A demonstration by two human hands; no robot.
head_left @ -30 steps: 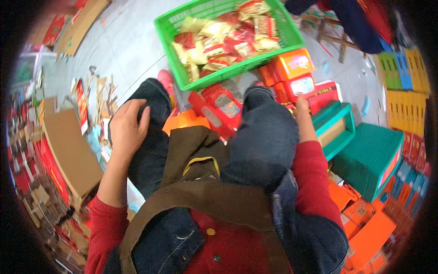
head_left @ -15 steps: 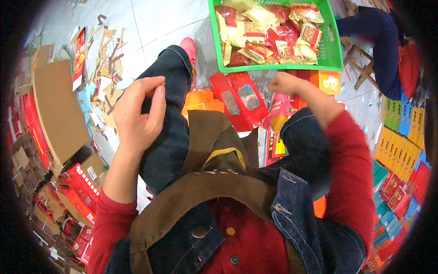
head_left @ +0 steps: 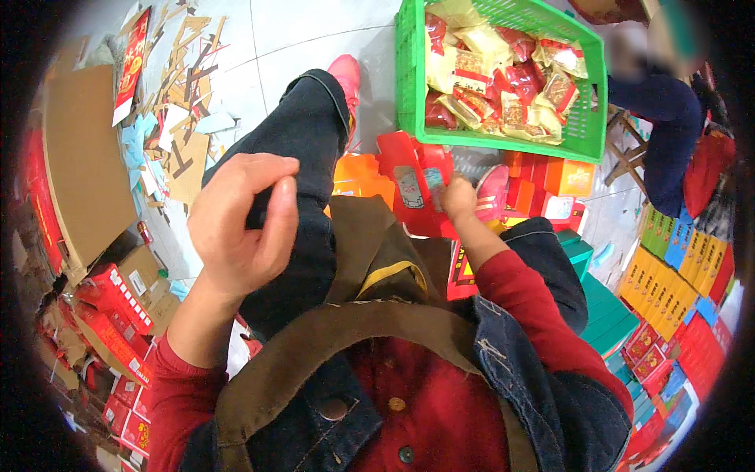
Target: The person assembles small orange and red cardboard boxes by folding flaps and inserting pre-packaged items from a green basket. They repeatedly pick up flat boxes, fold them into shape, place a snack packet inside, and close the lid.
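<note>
My left hand (head_left: 245, 220) is raised over my left thigh. Its fingers are curled in toward the thumb, and nothing shows between them. My right hand (head_left: 459, 200) reaches down between my knees, its fingers closed at the right edge of a red carton (head_left: 409, 182) with pale window-like panels. The fingertips are partly hidden, and the carton lies on the floor beside other red pieces. Just beyond it stands a green plastic crate (head_left: 503, 141) filled with wrapped food packets (head_left: 472, 75) in gold and red.
Orange cartons (head_left: 570, 177) sit right of my shoe. Cardboard scraps (head_left: 185, 94) litter the floor at far left, near a large brown cardboard box (head_left: 82, 157). Stacked yellow boxes (head_left: 657, 275) and a green stool (head_left: 605, 315) are at right. Another person's dark sleeve (head_left: 668, 110) shows at upper right.
My right hand has moved left and down, from in front of the crate to the red carton. My left hand stays raised. The whole view has shifted slightly.
</note>
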